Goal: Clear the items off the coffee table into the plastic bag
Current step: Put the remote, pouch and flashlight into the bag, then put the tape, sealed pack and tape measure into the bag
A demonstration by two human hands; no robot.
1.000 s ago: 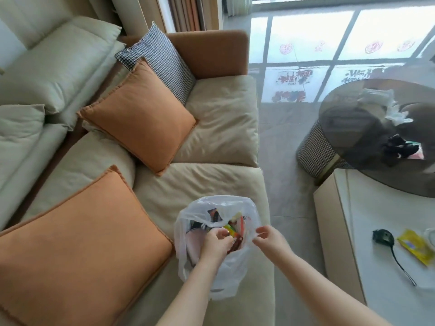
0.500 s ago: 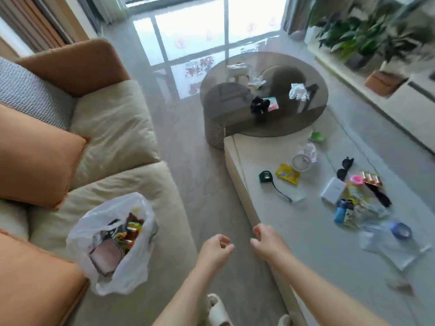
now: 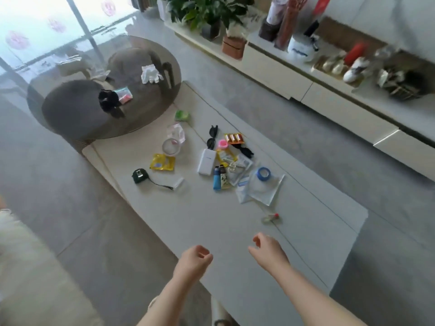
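View has swung off the sofa, plastic bag now out of frame; left hand (image 3: pixel 193 260) and right hand (image 3: pixel 268 250), loosely curled and empty, hover over the counter (image 3: pixel 211 231) near the clutter, tape measure (image 3: pixel 139 175) included, so another pickup seems next.

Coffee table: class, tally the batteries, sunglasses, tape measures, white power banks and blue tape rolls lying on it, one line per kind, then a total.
Batteries: 3
Sunglasses: 1
Tape measure: 1
White power bank: 1
Blue tape roll: 1
Total: 7

two hands (image 3: pixel 194 261), three batteries (image 3: pixel 233 138), one tape measure (image 3: pixel 139 176)
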